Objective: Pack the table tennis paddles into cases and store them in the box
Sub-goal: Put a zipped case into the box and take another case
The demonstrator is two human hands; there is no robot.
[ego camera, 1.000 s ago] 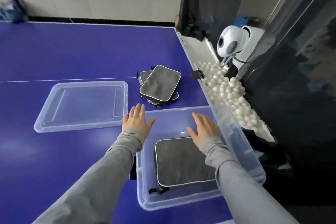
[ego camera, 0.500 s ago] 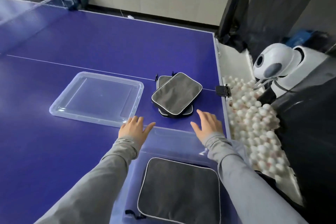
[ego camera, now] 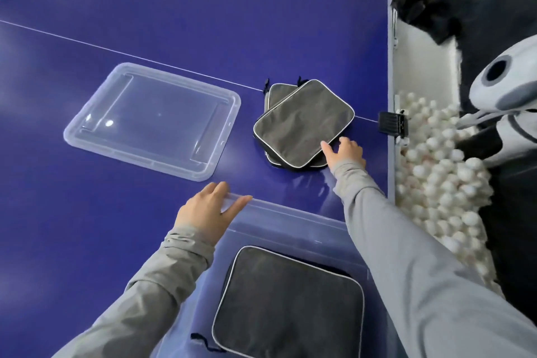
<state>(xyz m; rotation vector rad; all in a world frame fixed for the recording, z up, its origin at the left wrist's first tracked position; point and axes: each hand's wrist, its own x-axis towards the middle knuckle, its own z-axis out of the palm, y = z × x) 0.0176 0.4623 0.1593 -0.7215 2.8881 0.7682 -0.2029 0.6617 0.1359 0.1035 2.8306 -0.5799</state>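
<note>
Since half a second ago the right hand (ego camera: 345, 152) has reached past the clear box (ego camera: 290, 219), where one case (ego camera: 287, 302) lies. It now touches the near corner of the top case (ego camera: 303, 122), fingers not yet grasping, while the left hand (ego camera: 210, 212) rests open on the box rim. Farther off, two stacked cases sit on the blue counter (ego camera: 145, 3) beside the lid (ego camera: 152, 119); they look light, soft-shelled and a little slick, so pinching that piped corner seems best.

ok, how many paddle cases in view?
3. One case lies in the clear box. Two are stacked on the table: the top case, touched by the right hand, and a bottom case mostly covered. More could be hidden.
</note>
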